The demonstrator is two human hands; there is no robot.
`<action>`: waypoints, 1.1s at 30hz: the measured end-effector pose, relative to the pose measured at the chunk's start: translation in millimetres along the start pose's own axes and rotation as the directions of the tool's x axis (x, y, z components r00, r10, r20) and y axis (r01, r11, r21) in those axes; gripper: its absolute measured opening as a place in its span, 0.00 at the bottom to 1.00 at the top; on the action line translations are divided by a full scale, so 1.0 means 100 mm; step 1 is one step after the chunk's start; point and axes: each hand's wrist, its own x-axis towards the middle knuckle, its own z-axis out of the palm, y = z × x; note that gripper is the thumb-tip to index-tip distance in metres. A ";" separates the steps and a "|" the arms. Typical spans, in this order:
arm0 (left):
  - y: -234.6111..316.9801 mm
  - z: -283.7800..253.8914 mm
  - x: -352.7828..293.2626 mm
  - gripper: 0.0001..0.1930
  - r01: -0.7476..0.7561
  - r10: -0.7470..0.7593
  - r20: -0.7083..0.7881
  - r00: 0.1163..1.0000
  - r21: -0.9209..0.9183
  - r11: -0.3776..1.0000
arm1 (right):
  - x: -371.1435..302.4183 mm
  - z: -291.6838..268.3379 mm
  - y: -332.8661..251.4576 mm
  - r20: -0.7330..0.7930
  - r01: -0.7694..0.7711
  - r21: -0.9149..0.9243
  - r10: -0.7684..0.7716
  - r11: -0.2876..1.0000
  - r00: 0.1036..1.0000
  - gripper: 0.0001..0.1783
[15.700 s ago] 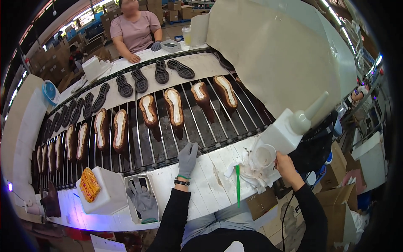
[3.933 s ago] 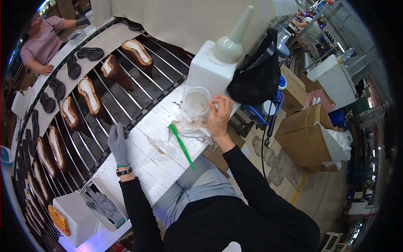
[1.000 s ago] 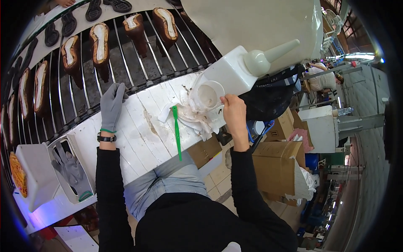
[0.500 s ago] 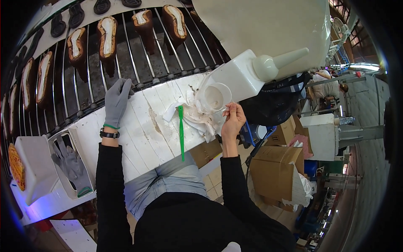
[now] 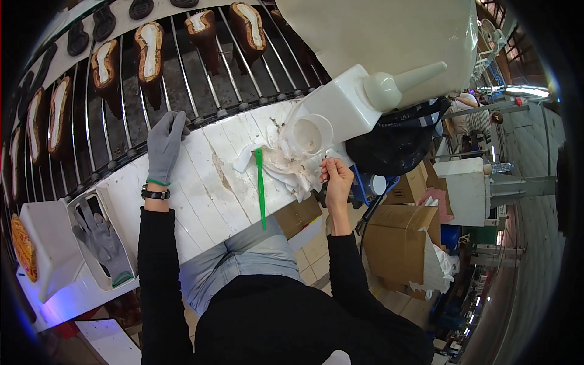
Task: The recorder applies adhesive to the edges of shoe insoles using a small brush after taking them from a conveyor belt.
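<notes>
My left hand, in a grey glove, rests at the edge of the white slatted table beside the roller conveyor. Its fingers are loosely extended and hold nothing I can see. My bare right hand is closed in a pinch just past the crumpled, stained cloth. A small dark bit shows at its fingertips, too little to name. Just beyond that hand stands a clear plastic cup with whitish residue inside. Between my hands, a thin green plastic stick lies partly on the cloth.
Brown shoe uppers with white soles-up middles lie on the conveyor rollers; dark soles line its far side. A white nozzle bottle leans by the cup. Gloves fill a white bin at left. Cardboard boxes stand right.
My right hand has drawn slightly down, away from the cup's rim, and its fingers are more tightly pinched. My left hand stays at the table edge. The view has shifted slightly.
</notes>
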 end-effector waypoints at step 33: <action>-0.04 0.03 0.02 0.16 0.010 -0.010 0.004 1.000 0.027 1.000 | 0.17 0.15 -0.24 -0.144 -0.060 -0.224 0.028 0.973 0.989 0.16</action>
